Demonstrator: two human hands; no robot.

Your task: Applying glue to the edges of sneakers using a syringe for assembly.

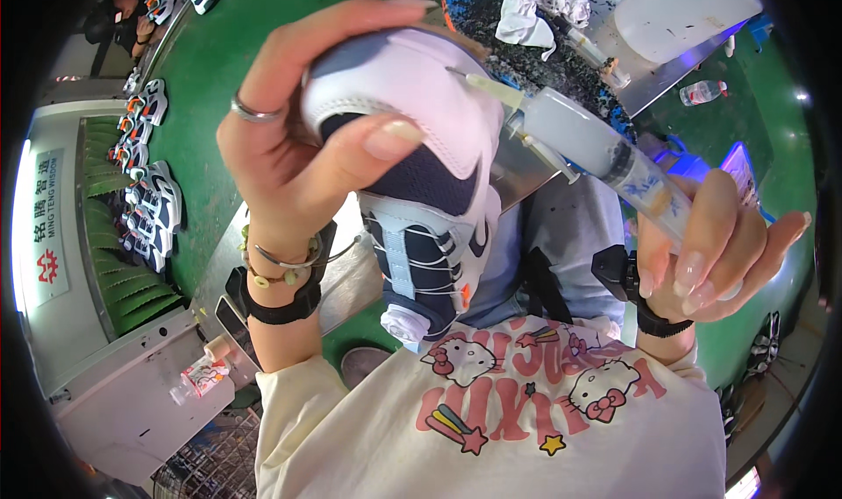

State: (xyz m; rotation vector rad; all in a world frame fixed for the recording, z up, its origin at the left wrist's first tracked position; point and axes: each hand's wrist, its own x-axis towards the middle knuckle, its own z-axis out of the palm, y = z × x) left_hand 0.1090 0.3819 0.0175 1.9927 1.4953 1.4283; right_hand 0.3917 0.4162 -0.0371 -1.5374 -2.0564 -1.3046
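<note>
At the centre of the frame, a navy and white shoe (421,183) was gripped by the left hand (298,139) closed around its toe. At right, the right hand (710,253) gripped a large syringe (596,148), whose needle tip touched the shoe's white upper.

Shoe (421,174): toe end hidden under left hand (298,148). Syringe (605,157): plunger end covered by right hand (710,253). Person (123,12), upper left of frame: cut off. Shoes on belt (149,201): too small to tell detail.
</note>
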